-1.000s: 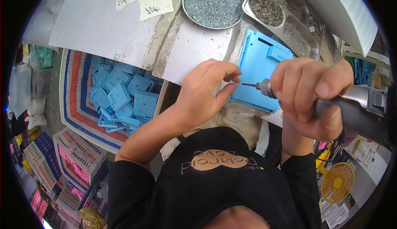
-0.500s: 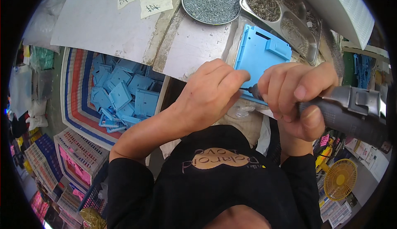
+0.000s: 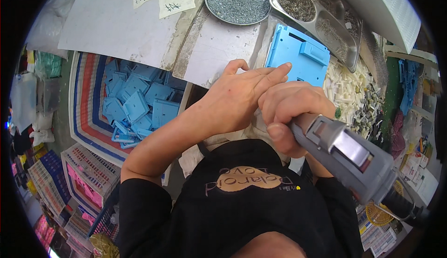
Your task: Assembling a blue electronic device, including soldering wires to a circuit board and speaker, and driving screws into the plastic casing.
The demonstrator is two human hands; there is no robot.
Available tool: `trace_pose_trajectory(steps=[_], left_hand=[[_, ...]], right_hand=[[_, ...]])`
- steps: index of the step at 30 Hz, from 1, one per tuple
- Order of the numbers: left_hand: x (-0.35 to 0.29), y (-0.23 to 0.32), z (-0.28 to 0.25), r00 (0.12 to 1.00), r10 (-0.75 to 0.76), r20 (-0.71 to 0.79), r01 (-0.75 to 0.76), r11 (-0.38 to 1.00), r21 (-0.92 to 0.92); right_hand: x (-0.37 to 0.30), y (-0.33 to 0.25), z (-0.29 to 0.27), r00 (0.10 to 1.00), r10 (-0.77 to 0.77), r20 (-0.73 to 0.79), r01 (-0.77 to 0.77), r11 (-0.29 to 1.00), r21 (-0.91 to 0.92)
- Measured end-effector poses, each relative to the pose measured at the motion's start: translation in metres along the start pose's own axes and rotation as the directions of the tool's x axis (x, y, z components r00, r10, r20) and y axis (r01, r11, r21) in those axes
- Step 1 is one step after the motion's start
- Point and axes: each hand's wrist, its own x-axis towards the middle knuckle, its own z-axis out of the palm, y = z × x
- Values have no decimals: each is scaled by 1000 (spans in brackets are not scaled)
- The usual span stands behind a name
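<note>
The driver [image 3: 351, 162] is being gripped by the right hand [image 3: 293, 109], its fingers wrapped round the body, and the blue panel [image 3: 305, 60] is being supported by the near edge of the bench [image 3: 221, 55]. The left hand [image 3: 242, 92] is being held across the panel's near left corner, two fingers stretched apart, but whether anything is being pinched cannot be told. With the bit hidden behind the hands, a slip could be causing a jabbed finger or scratched panel.
</note>
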Motion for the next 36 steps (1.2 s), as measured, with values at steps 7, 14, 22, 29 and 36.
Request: trace_pose_trajectory(steps=[7,14,22,29,36], left_hand=[[22,4,-2,996,88,-20,-84,982,168],[74,14,40,981,186,-59,-159,938,309],[74,19,43,988,147,-47,-123,932,342],[77,17,43,992,126,-26,-112,943,312],[125,-18,26,976,182,-124,-106,882,460]], right_hand=[[-10,-28,-77,983,-78,-166,105,982,158],[-41,-13,-128,898,-15,-439,23,1000,13],[-30,19,-134,913,-49,-404,42,999,-25],[-69,-18,-110,881,143,-451,-124,990,72],[-47,-45,-112,913,-12,-408,64,992,113]])
